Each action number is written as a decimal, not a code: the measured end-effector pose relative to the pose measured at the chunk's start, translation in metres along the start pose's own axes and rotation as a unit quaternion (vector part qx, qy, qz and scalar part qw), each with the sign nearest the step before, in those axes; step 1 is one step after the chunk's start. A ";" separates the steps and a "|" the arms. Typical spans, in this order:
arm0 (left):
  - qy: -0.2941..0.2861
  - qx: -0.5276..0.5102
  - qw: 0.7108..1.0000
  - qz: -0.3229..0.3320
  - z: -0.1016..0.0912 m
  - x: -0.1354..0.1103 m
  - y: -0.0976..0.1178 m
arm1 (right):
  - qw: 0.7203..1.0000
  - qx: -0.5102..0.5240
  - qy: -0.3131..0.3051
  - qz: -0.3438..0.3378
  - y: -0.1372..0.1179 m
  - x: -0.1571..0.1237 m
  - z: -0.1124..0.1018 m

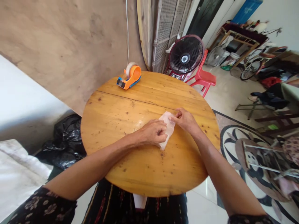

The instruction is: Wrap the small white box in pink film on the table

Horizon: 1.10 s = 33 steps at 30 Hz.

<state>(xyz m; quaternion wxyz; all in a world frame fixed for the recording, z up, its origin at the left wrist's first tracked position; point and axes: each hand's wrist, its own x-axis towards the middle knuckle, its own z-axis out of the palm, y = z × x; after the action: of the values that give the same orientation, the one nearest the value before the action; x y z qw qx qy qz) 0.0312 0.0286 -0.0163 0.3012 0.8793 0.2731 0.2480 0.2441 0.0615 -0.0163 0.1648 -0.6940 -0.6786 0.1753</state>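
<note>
A small pale, translucent plastic packet (168, 128) lies flat on the round wooden table (130, 161), near its middle right. My left hand (153, 133) rests on the packet's left side with fingers curled down, pressing it to the wood. My right hand (184, 119) pinches the packet's upper right edge between thumb and fingers. An orange tape dispenser (129, 77) with a roll of clear tape stands at the table's far edge, well away from both hands.
A black floor fan (186, 56) and a red plastic chair (203, 78) stand beyond the table. Black plastic bags (67, 137) lie on the floor at left. Furniture and clutter fill the right side over a patterned floor (235, 140).
</note>
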 end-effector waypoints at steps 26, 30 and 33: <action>0.119 -0.028 0.991 -0.061 0.019 -0.009 0.010 | 0.958 0.248 -0.037 -0.138 -0.012 0.032 0.026; 0.174 0.011 0.984 -0.049 0.022 -0.010 0.011 | 0.953 0.255 -0.091 -0.136 -0.015 0.043 0.020; 0.180 0.049 0.982 -0.039 0.022 -0.010 0.010 | 0.947 0.281 -0.102 -0.114 -0.015 0.044 0.017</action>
<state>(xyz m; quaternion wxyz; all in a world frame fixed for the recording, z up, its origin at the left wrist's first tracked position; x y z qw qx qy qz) 0.0405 0.0066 -0.0280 0.2128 0.8227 0.3688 0.3767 0.2237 0.1052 -0.0254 0.3021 -0.5155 -0.6897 0.4090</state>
